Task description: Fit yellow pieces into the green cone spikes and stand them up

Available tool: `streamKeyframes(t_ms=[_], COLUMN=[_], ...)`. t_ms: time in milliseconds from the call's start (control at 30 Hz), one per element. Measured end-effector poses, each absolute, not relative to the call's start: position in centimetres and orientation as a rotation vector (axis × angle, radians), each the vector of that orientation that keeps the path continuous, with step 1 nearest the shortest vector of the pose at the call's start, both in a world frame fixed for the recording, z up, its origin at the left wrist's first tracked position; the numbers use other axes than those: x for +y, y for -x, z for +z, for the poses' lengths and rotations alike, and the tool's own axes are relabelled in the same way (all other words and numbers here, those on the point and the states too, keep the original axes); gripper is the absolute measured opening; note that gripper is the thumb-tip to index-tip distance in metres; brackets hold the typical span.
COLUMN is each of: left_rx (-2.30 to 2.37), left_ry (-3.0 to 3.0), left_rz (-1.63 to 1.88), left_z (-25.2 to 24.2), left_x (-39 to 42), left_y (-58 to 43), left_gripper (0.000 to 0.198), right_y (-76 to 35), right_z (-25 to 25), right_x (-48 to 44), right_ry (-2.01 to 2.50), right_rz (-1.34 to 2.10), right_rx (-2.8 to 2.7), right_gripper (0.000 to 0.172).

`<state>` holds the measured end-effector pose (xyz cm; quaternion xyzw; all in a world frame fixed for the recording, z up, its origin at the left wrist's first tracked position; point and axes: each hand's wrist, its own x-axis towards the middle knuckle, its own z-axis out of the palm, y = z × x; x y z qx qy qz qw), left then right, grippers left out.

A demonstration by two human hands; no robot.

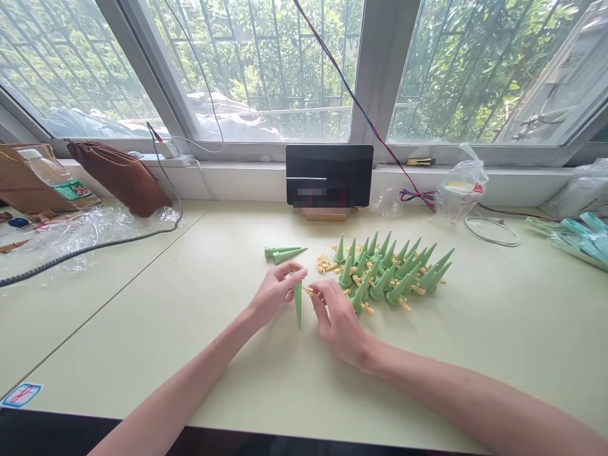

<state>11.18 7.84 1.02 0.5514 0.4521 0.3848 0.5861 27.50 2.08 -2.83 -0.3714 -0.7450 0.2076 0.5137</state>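
My left hand (280, 285) grips a green plastic plant-watering spike (298, 305) by its wide end, the tip pointing down. Close by on the right, my right hand (335, 310) pinches a small yellow valve (308, 290) beside the spike's upper part; whether the two touch I cannot tell. Behind the left hand lie a few loose green spikes (285, 253) on their sides. To the right stand several green spikes (382, 282) in rows, tips up, with yellow valves at their bases. A small pile of loose yellow valves (325, 263) sits at the near left of those rows.
A black tablet (329, 177) leans at the back of the table (228, 373). Clear plastic wrap (95, 237), a bottle (61, 180) and a brown pouch (123, 177) are at left. A bagged cup (460, 193), a white cable (491, 231) and bluish-green items (584, 234) are at right.
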Motion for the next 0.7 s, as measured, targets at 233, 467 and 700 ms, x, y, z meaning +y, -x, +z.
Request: streamKeyframes(t_ms=[233, 467, 700], left_rx=[1.080, 1.033, 0.985], left_ry=[-1.340, -1.371, -1.356], left_rz=[0.838, 0.835, 0.823], left_z=[1.23, 0.97, 1.08], left_x=[7.67, 7.76, 7.65], left_y=[-11.20, -11.04, -11.01], left_gripper=[0.034, 0.035, 0.037], right_y=[-27.58, -27.54, -27.62], right_z=[-3.11, -3.20, -3.49], right_x=[2.08, 1.99, 2.07], right_ry=[0.887, 0.923, 0.963], right_rz=[0.549, 0.573, 0.548], right_rx=[-1.757, -1.717, -1.686], right_gripper=[0.021, 0.018, 0.018])
